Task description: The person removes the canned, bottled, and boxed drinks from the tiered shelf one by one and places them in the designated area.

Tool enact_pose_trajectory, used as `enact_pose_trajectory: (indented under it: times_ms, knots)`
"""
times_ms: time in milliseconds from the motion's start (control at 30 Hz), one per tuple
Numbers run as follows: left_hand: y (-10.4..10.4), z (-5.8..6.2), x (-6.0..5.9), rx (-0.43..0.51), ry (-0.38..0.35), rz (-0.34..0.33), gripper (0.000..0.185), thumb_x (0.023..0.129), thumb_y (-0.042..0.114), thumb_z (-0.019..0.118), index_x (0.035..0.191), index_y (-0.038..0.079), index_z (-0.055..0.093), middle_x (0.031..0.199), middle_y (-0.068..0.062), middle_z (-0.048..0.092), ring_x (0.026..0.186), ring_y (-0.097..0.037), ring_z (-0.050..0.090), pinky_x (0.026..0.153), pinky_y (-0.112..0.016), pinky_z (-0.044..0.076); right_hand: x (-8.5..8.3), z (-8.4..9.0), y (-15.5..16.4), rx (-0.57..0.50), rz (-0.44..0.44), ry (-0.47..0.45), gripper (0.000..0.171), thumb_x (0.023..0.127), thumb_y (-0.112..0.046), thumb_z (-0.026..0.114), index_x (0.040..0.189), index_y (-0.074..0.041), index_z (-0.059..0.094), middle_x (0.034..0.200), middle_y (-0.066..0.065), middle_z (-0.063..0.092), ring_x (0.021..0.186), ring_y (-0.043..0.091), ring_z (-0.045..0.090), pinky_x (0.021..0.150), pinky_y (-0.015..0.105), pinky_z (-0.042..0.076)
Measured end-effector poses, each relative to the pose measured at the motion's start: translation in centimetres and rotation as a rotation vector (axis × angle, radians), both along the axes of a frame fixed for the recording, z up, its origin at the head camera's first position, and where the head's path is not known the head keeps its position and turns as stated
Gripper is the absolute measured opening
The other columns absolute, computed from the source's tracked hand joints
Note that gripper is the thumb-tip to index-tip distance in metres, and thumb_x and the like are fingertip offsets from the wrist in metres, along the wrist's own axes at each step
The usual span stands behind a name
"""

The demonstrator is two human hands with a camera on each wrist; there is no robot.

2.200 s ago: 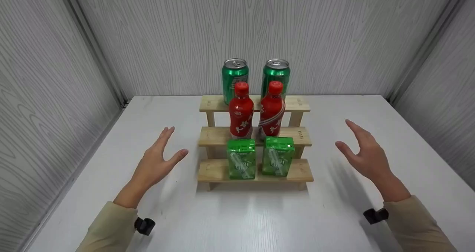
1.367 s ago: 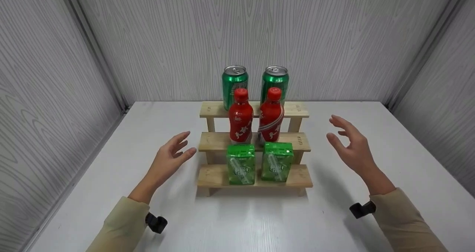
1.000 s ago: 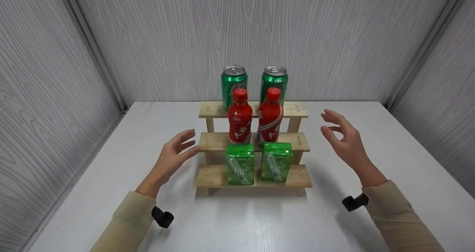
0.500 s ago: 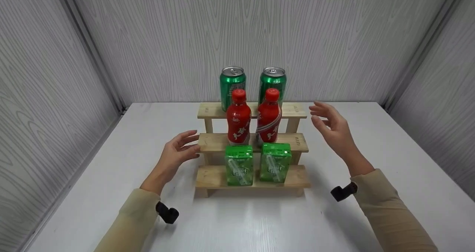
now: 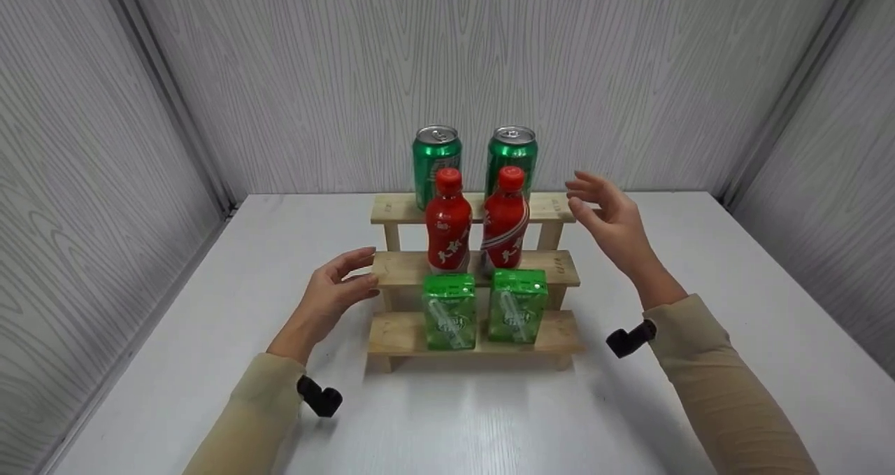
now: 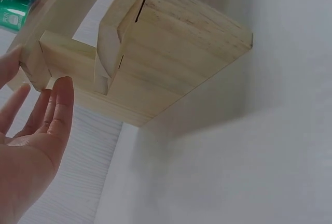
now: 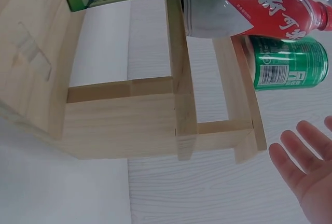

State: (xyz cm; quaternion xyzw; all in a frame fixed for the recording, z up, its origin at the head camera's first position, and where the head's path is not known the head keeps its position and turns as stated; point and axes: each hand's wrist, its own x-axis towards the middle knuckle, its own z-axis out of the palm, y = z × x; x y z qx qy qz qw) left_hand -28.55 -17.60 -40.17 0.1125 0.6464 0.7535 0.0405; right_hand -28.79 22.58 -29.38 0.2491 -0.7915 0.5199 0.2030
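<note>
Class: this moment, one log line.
left hand: at end of middle tier | right hand: beside top tier | cans, bottles, cartons: shelved upright

- I see a three-tier wooden rack (image 5: 398, 268), pale and bare, with visible grain and small dark marks near the right ends of the upper two boards
- I find it standing upright, its boards level and rising like steps toward the back
- I make out upright side pieces near both ends, with open gaps between the boards
- I have it around the middle of my head view, loaded on every tier
</note>
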Motion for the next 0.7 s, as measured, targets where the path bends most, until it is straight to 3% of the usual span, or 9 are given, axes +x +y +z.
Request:
enact_pose_trajectory:
  times_ms: [233, 700]
  knots:
    - [0.0, -0.3, 0.0, 0.079, -0.042, -0.015, 0.054, 0.083, 0.007, 0.069, 0.132, 0.001, 0.046, 0.132, -0.013, 0.044, 0.11, -0.026, 0.053, 0.091, -0.038, 0.045, -3.0, -0.3, -0.3, -0.024, 0.035, -0.04, 0.045, 0.094, -0.02, 0.056, 0.135, -0.009, 0.045, 0.126, 0.009, 0.055, 0.114, 0.02, 0.052, 0.09, 0.03, 0.044]
    - [0.2, 0.0, -0.1, 0.139, -0.081, -0.032, 0.054, 0.085, 0.0, 0.065, 0.133, -0.005, 0.043, 0.131, -0.017, 0.041, 0.106, -0.022, 0.055, 0.089, -0.034, 0.047, -4.9, 0.4, -2.1, -0.106, 0.147, -0.131, 0.055, 0.092, -0.024, 0.06, 0.139, -0.007, 0.039, 0.131, 0.014, 0.049, 0.115, 0.025, 0.05, 0.088, 0.033, 0.047]
